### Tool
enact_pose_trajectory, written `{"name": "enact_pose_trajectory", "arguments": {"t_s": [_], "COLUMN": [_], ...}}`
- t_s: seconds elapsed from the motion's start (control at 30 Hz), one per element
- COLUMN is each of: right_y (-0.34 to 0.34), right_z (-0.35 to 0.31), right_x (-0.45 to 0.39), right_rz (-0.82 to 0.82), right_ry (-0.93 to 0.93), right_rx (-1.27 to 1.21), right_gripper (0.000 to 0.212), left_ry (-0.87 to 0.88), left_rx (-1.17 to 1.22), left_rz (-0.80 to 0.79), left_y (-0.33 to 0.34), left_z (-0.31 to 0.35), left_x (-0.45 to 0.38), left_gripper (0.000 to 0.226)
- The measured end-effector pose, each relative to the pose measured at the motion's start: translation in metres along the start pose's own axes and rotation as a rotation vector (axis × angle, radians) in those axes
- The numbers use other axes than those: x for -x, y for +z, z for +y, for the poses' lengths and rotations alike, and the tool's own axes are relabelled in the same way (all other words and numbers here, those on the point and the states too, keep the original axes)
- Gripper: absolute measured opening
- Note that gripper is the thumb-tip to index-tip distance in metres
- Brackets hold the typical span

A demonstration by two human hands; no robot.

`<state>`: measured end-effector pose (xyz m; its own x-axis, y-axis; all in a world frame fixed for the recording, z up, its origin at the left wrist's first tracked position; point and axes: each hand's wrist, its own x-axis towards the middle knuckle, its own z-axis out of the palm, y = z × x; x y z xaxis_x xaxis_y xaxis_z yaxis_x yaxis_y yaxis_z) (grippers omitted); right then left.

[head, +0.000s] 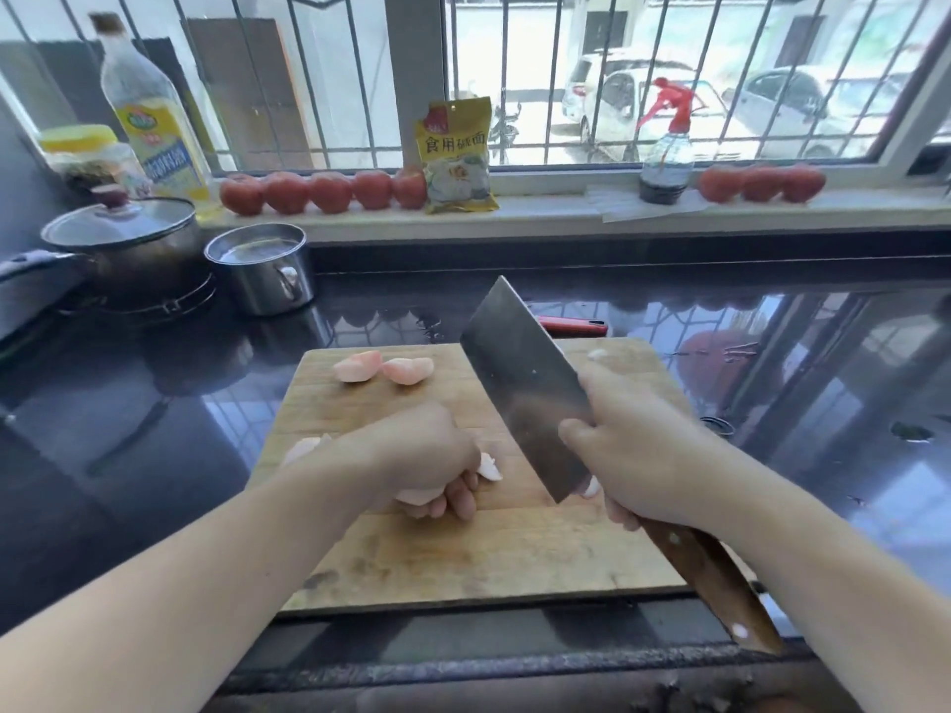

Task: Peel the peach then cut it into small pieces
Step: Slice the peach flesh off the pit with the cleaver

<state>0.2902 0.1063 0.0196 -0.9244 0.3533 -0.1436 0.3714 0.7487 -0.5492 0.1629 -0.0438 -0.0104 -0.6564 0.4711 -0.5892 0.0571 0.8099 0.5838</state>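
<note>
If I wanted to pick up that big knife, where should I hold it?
Hold the cleaver by its wooden handle, as the right hand does now. The handle is long and points toward the near edge of the cutting board, so come from that side. The wide steel blade is sharp, so a grip there would probably hurt. Ask a grown-up first.

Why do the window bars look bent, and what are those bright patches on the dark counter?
Head view: the wide-angle lens bows the window bars and slants the edges. Daylight from the window glares off the glossy black counter, mirroring the bars and tomatoes. The oil bottle at the upper left looks smeared and soft; the cleaver and cutting board are sharper.
</note>
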Motion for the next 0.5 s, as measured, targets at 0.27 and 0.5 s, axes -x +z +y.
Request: {"name": "enact_pose_trajectory", "arguments": {"t_s": [0.27,0.5], "right_y": [0.018,0.017], "right_z": [-0.024,-0.018], "right_x": [0.010,0.009], "right_rz": [-0.039,-0.061], "right_ry": [-0.057,-0.060], "right_rx": [0.387,0.373], "right_gripper": [0.018,0.012], "left_ry": [0.015,0.048], "left_rx": [-0.069,-0.060], "left_rz": [0.016,0.055], "left_y": [0.000,0.003], "left_z": [0.000,-0.006], "left_x": [-0.002,-0.012], "left_gripper": [0.019,0.024]}}
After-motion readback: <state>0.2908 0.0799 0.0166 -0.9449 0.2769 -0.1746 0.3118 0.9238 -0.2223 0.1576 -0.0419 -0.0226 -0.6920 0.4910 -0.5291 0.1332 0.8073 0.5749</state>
